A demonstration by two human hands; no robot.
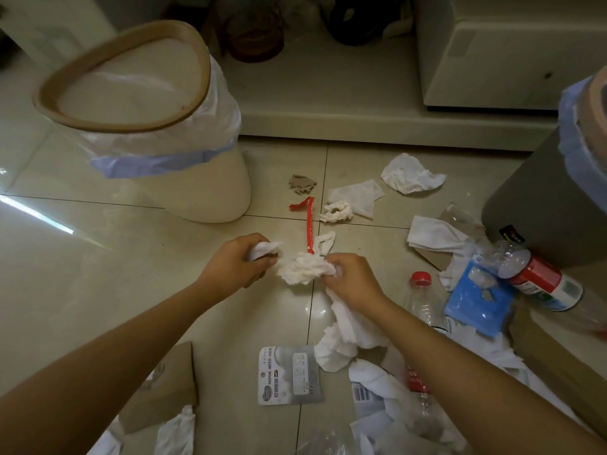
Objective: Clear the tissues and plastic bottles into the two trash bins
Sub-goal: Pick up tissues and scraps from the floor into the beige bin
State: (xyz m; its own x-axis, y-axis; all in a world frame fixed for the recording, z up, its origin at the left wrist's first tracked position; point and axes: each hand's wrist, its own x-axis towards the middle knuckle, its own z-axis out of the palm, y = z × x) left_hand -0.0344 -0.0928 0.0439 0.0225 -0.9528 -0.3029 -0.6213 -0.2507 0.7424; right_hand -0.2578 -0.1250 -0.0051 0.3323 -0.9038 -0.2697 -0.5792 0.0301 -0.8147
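Right now both hands are down over the tiled floor at the middle of the frame, gathering tissue. The left hand (241,262) has its fingers curled round a small wad of tissue (264,249), and the right hand (349,277) pinches a larger crumpled tissue (303,269) at its edge, with a long trailing tissue (345,333) hanging under that wrist toward the lower middle. The white bin (157,126), lined with a bag, stands open at the upper left, near the left hand; the grey bin (551,192) sits at the right edge, only partly in view. More tissues lie loose across the upper centre, such as the flat one (356,197) and the crumpled one (410,177), and plastic bottles lie at the right: a red-capped bottle (425,303) just beside the right forearm and a red-labelled bottle (538,280) against the grey bin's foot. A red wrapper strip (309,224) and a grey packaging card (290,376) lie among them. To do this step well, I'd say ball the tissue tightly in both hands so nothing trails, lift clear of the floor, and drop it well inside the white bin's rim rather than on the bag's edge. The trailing piece looks likely to slip loose if it isn't bunched first.
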